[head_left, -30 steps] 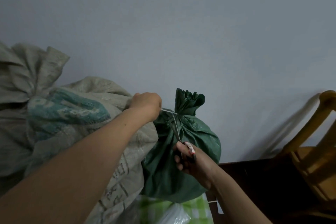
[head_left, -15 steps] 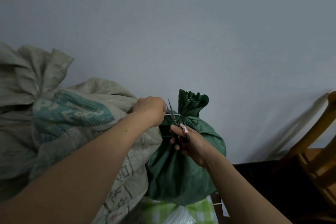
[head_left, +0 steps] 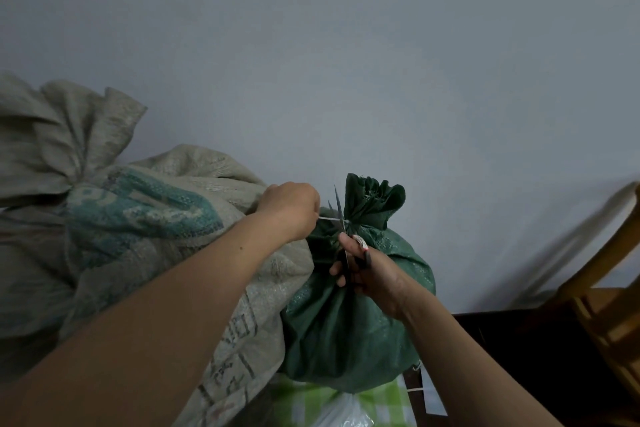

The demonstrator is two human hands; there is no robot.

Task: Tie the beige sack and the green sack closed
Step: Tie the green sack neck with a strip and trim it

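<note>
- one white tie end (head_left: 328, 219) runs level from the green sack (head_left: 346, 340) neck into the left hand (head_left: 291, 210), clenched round it.
- right hand (head_left: 372, 274) grips scissors (head_left: 338, 206), blades upright, astride it.

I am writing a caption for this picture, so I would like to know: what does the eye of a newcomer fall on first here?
First comes the green sack in the middle, its neck gathered and bound with a white string. The left hand pulls that string taut to the left, while the right hand holds scissors with their open blades at it. A large beige sack fills the left side.
</note>
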